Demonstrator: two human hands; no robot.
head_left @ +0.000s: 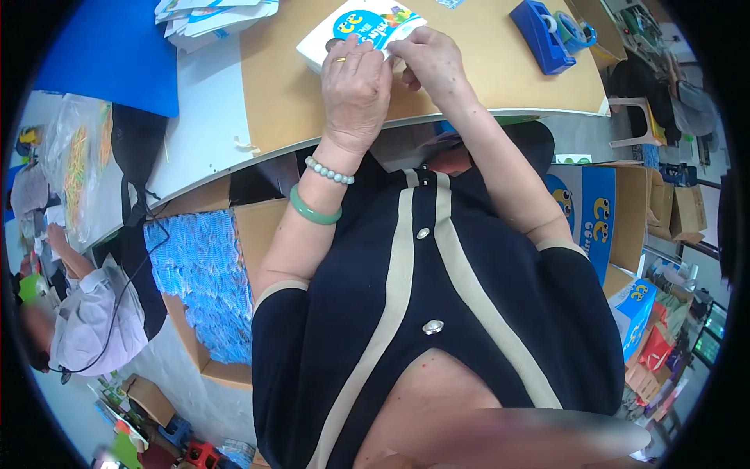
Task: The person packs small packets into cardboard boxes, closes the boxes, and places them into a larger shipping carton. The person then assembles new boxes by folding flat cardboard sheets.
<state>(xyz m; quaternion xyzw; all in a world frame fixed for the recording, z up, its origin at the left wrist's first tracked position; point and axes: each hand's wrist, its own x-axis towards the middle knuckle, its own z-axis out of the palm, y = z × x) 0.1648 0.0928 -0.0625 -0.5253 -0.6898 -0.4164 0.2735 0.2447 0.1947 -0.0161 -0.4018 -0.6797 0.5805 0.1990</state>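
A white printed box (319,44) with a blue oval and colourful pictures lies on the tan-topped table (281,102), close to its front edge. Over the box's near left side, my left hand (358,87) has its fingers bent on the top face, holding it. My right hand (432,64) pinches the box's near right edge between thumb and forefinger, the other fingers curled below. What exactly the right fingertips press on is partly hidden. A ring, a beaded bracelet and a green bangle are on my left hand and arm.
A blue tape dispenser (542,37) stands at the table's right, beside a tape roll (574,33). White printed cartons (215,17) are stacked far left, by a blue panel (105,59). Below left, a cardboard box (195,281) holds blue packets. Another person (98,305) sits at left.
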